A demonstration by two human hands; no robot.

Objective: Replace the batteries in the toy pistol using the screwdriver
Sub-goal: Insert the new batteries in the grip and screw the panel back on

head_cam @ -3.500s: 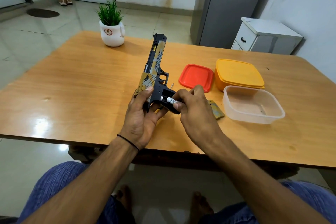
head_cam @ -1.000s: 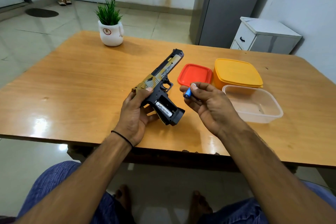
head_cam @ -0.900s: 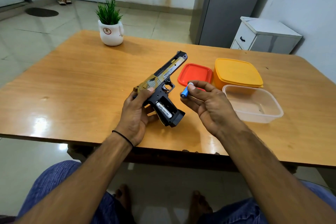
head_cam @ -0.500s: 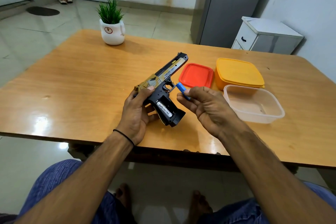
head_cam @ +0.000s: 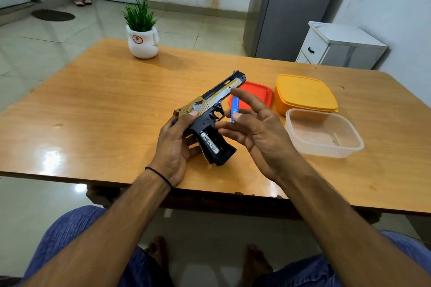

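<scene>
Gripping black-and-gold plastic toy pistol (head_cam: 215, 96) in left hand (head_cam: 173, 147) over wooden surface (head_cam: 93, 112), silver cylindrical battery (head_cam: 210, 144) seated in its open grip. Pinching small blue cylindrical battery (head_cam: 235, 108) between loosely spread fingers of right hand (head_cam: 258, 130), just right of left hand.

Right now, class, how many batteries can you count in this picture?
2. A silver battery sits in the toy pistol's open grip compartment; a blue battery is pinched in the right hand. Others may be hidden inside the grip.
</scene>
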